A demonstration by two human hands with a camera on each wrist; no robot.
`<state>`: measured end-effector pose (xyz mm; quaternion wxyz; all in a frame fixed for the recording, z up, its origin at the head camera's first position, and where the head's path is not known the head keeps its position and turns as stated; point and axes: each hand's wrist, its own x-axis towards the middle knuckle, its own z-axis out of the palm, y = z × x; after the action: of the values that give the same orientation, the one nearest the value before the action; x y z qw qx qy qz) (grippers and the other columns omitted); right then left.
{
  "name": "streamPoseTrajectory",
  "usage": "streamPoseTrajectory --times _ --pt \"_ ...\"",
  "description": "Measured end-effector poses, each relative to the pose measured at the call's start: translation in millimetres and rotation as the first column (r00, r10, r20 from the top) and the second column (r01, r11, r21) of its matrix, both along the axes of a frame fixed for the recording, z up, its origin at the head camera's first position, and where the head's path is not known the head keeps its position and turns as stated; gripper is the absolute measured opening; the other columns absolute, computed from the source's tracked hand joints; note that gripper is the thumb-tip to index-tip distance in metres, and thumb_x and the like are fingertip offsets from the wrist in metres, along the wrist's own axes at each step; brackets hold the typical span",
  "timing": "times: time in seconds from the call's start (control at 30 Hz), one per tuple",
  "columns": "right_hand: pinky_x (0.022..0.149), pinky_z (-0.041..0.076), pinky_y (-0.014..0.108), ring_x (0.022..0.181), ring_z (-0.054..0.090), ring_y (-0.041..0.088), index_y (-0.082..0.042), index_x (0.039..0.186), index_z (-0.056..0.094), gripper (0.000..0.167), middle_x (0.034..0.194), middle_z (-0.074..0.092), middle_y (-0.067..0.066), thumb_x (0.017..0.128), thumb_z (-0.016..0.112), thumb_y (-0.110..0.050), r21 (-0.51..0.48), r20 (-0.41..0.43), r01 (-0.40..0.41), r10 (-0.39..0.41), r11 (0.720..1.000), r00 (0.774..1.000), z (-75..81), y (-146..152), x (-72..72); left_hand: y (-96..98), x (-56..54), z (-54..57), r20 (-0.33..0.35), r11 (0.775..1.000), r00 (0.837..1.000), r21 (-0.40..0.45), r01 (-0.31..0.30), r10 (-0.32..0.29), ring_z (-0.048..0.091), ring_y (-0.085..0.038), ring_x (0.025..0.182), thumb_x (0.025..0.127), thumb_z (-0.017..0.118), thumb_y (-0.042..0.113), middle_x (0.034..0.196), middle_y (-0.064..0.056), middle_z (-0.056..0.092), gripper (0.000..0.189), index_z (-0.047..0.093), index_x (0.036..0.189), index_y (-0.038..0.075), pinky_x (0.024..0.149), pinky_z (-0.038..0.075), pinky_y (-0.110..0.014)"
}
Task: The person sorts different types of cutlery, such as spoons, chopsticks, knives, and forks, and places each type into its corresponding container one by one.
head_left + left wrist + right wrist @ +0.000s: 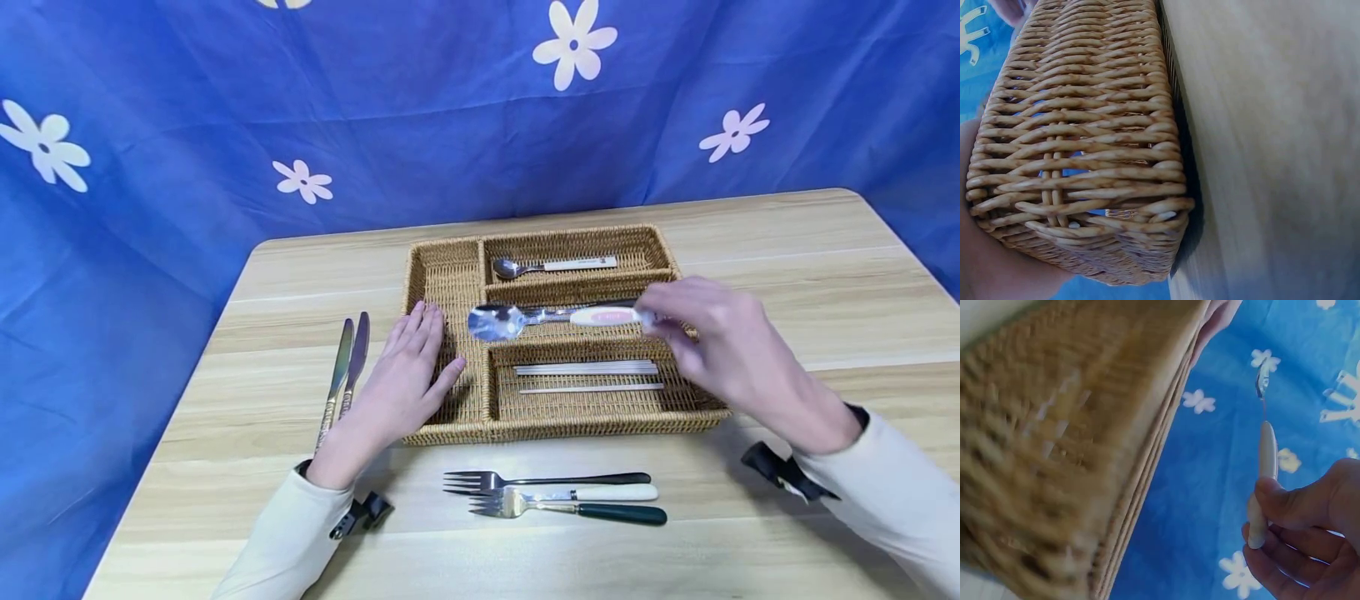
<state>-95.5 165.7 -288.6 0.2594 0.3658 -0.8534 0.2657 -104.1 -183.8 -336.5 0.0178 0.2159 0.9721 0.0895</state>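
My right hand (712, 333) pinches the end of the white handle of a spoon (607, 316), which has a pink patch. It holds the spoon level above the middle compartment of the wicker tray (562, 430), bowl pointing left. In the right wrist view, thumb and fingers close on the handle of the spoon (1267, 450). My left hand (408, 367) rests with extended fingers over the left wall of the tray, fingertips inside its long left compartment. The left wrist view shows the outer wall of the tray (1085, 137) close up.
A small spoon (573, 264) lies in the back compartment, and chopsticks (588, 369) in the front one. Part of a dark handle (618, 303) shows behind the held spoon. Two knives (348, 358) lie left of the tray. Several forks (555, 493) lie in front, on the wooden table (817, 283).
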Motion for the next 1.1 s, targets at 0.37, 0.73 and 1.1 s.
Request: streamPoseTrajectory --times 0.37,0.73,1.1 --pt "0.051 0.054 0.031 0.059 0.064 0.020 0.002 0.092 0.073 0.026 0.082 0.072 0.015 0.070 0.072 0.015 0.061 0.097 0.145 -0.151 0.988 0.984 -0.3 0.5 -50.6 0.8 -0.5 -4.9 0.012 1.000 1.000 0.013 0.000 0.000 0.005 -0.037 0.146 0.103 0.033 0.044 0.156 -0.026 0.013 0.073 0.016 0.148 -0.011 0.119 0.005 -0.049" --pt "0.050 0.049 0.032 0.056 0.063 0.020 -0.001 0.087 0.074 0.016 0.078 0.073 0.012 0.073 0.076 0.007 0.111 0.072 0.201 -0.209 0.973 0.975 20.7 -0.9 -61.8 -4.1 -4.9 1.5 0.011 1.000 1.000 -0.013 0.019 -0.019 0.004 -0.036 0.146 0.101 0.038 0.048 0.156 -0.026 0.013 0.078 0.016 0.148 -0.010 0.120 0.000 -0.045" --pt "0.050 0.044 0.025 0.057 0.059 0.021 -0.001 0.098 0.075 0.020 0.084 0.073 0.015 0.079 0.073 0.000 0.110 0.297 0.269 -0.290 0.957 0.910 27.0 -32.8 -91.8 -4.1 -6.3 4.6 0.026 1.000 0.999 -0.012 0.029 -0.029 0.003 -0.034 0.147 0.100 0.038 0.051 0.156 -0.026 0.013 0.080 0.016 0.148 -0.010 0.120 0.003 -0.047"
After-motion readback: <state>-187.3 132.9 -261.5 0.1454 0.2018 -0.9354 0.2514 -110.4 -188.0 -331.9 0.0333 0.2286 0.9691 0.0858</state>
